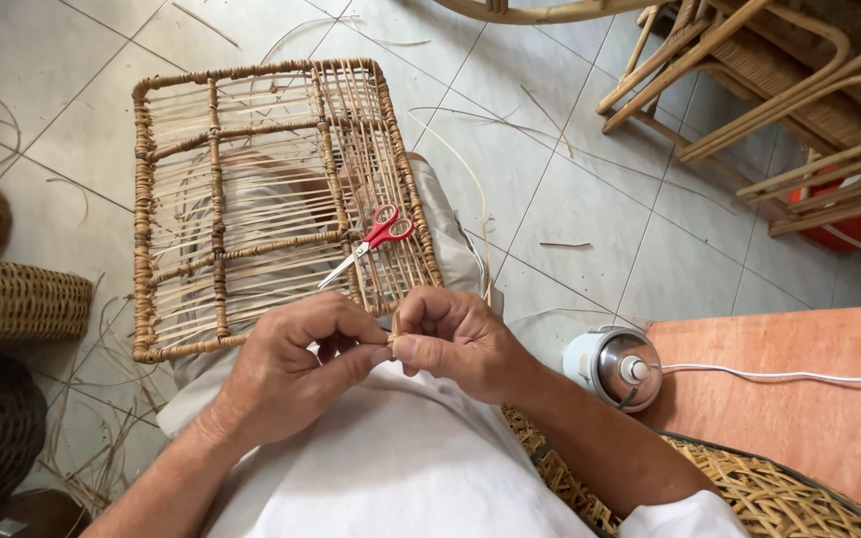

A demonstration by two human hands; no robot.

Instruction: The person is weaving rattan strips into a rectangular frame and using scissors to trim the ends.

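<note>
Tile floor; scissors (371, 242) on rattan frame (251, 199).

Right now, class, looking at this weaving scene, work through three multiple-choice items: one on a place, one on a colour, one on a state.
1. Where do the small scissors lie?
A. on the woven rattan frame panel
B. on the tiled floor
C. on the orange table

2. What colour are their handles?
A. blue
B. red
C. black

3. What are the left hand and right hand doing?
A. resting open
B. gripping the scissors
C. pinching a thin cane strip together

Answers: 1 A, the blades rest on the panel's strands. 2 B, both loops are red. 3 C, the fingertips meet on the strip.
</note>
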